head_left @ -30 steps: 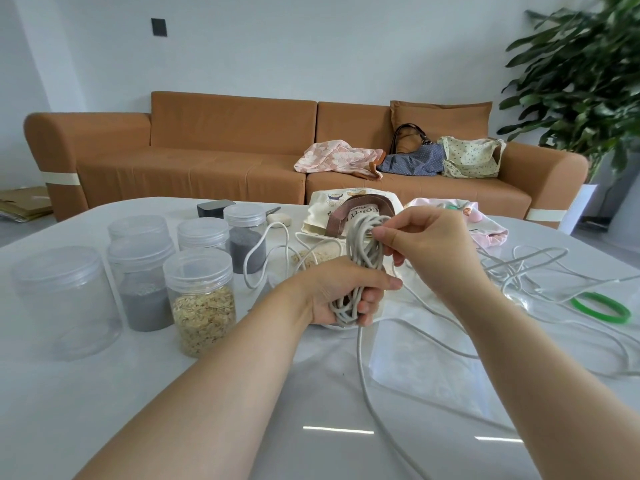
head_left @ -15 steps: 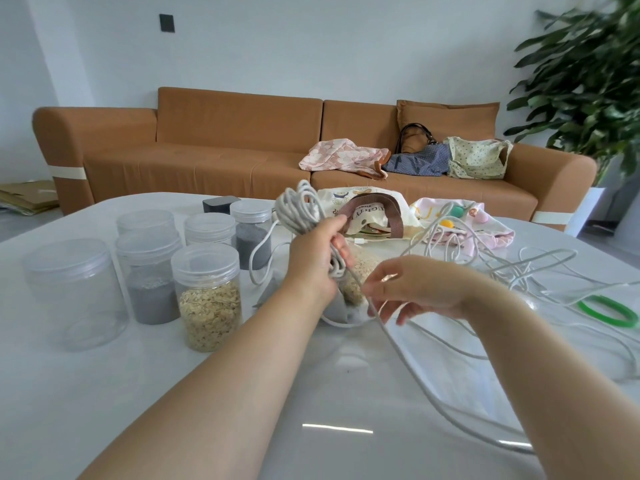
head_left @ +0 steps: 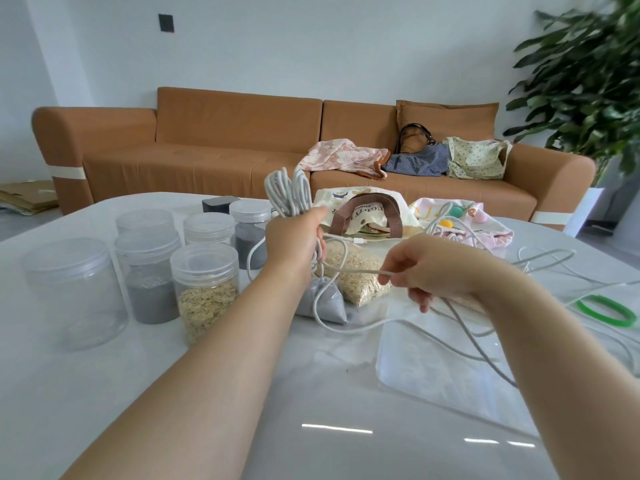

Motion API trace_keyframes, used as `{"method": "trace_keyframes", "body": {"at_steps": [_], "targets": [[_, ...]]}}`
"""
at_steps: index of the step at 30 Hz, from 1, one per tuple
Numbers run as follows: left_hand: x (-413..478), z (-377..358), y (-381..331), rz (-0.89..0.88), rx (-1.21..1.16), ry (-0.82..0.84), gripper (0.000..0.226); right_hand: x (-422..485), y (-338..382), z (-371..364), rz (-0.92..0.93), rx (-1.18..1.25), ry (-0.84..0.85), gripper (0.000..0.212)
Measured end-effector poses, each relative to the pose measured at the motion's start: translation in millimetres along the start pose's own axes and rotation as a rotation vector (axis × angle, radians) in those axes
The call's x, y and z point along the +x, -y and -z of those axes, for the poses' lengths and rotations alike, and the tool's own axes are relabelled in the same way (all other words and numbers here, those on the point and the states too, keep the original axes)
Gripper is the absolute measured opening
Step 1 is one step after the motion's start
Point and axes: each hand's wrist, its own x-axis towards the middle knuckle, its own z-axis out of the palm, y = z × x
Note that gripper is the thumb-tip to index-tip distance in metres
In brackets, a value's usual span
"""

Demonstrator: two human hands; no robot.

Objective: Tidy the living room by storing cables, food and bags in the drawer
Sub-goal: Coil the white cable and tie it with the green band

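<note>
My left hand (head_left: 298, 239) grips a coiled bundle of grey cable (head_left: 287, 190) held upright above the white table (head_left: 104, 393). My right hand (head_left: 427, 270) pinches the loose end of the same cable, stretched taut between both hands. More white cable (head_left: 540, 261) lies tangled on the table to the right. Bags of oats (head_left: 360, 271) and grey powder (head_left: 323, 303) lie under my hands. A cream tote with brown handles (head_left: 367, 211) and a pink bag (head_left: 467, 220) sit behind them.
Several clear lidded jars (head_left: 204, 289), some with oats or grey powder, stand at the left. A clear plastic pouch (head_left: 426, 358) lies flat at the right, near a green ring (head_left: 606, 310). Three bags (head_left: 415, 159) rest on the brown sofa (head_left: 207, 147); a plant (head_left: 588, 77) stands far right.
My left hand lifted the coil higher and turned it upright. My right hand came off the coil, dropped lower right, and now pulls the loose end taut.
</note>
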Motion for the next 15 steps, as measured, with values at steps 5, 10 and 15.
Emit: {"method": "trace_keyframes", "body": {"at_steps": [5, 10, 15], "targets": [[-2.5, 1.9, 0.7, 0.022, 0.184, 0.052, 0.040, -4.7, 5.8, 7.7, -0.051, -0.309, -0.339, 0.033], [-7.1, 5.1, 4.4, 0.122, 0.260, 0.287, 0.025, -10.2, 9.9, 10.3, 0.143, -0.325, -0.381, 0.022], [-14.1, -1.2, 3.8, 0.387, 0.046, 0.557, 0.031, -9.9, 12.5, 10.9, 0.333, -0.054, -0.656, 0.008]]}}
